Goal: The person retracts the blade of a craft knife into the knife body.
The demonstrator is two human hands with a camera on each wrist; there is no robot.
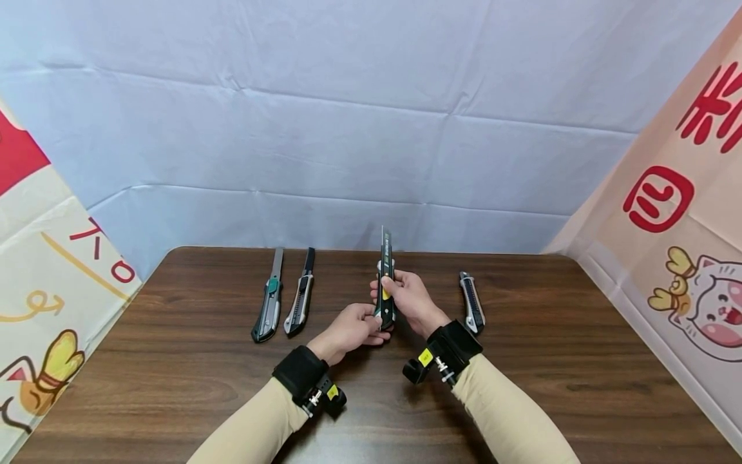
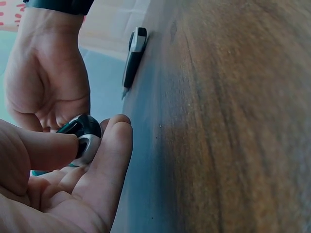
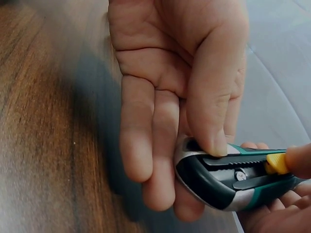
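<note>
Both hands hold a black, green and silver utility knife (image 1: 387, 314) above the middle of the table, its long dark blade pointing away toward the backdrop. My left hand (image 1: 350, 327) pinches the butt end between thumb and fingers. Further up the handle, my right hand (image 1: 416, 301) grips the knife, its thumb on the yellow slider (image 3: 277, 164). The right wrist view shows the slider track and a small screw in the handle. In the left wrist view the rounded butt (image 2: 90, 145) peeks out between the left thumb and fingers.
To the left on the brown wooden table (image 1: 191, 361) lie a grey-green utility knife (image 1: 269, 312) and a silver-black one (image 1: 299, 304), blades out. Another utility knife (image 1: 473, 303) lies right of the right hand. A pale cloth backdrop (image 1: 324, 142) stands behind the table.
</note>
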